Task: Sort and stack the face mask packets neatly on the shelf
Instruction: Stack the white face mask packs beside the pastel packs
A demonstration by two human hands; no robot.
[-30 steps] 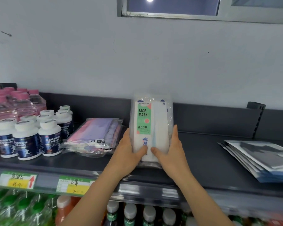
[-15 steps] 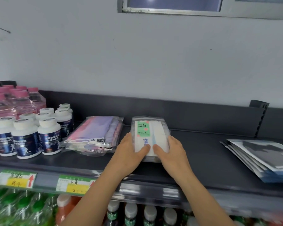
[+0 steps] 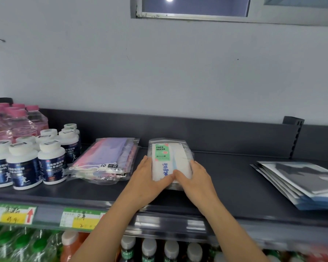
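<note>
I am holding the face mask packet [image 3: 169, 159] with both hands. My left hand [image 3: 145, 179] is gripping its left side, fingers curled along the edge and thumb pressing on top. My right hand [image 3: 196, 179] is gripping the right side the same way. My two thumbs are almost touching. The packet is lying on the shelf [image 3: 225, 178], about halfway along it, its far end near the back edge. A pile of pink and purple mask packets [image 3: 104, 159] is lying just to its left.

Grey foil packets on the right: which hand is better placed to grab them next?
Probably right: the right hand lies nearer the grey foil packets than the left hand.
</note>
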